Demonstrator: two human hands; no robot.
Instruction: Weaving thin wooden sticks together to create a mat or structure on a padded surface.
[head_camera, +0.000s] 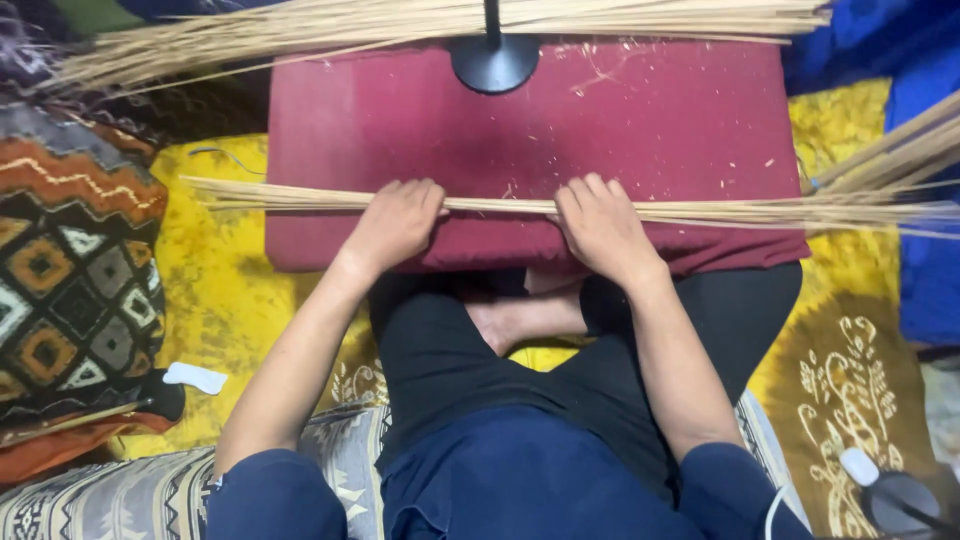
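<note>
Both forearms are extended forward from the lap, roughly parallel, palms down. The left hand (397, 222) is laid flat over a thin bundle of sticks (500, 206), fingers loosely curled over its far side; the bundle is pressed rather than lifted. The right hand (600, 225) is set on the same bundle, a little apart from the left, fingers likewise bent over it. The bundle is stretched crosswise under both hands, along the near edge of a red cushion (640, 120), and is carried well beyond each hand. Beyond the fingertips, a black round base (494, 62) is seen, and farther still a larger heap of sticks (400, 22).
</note>
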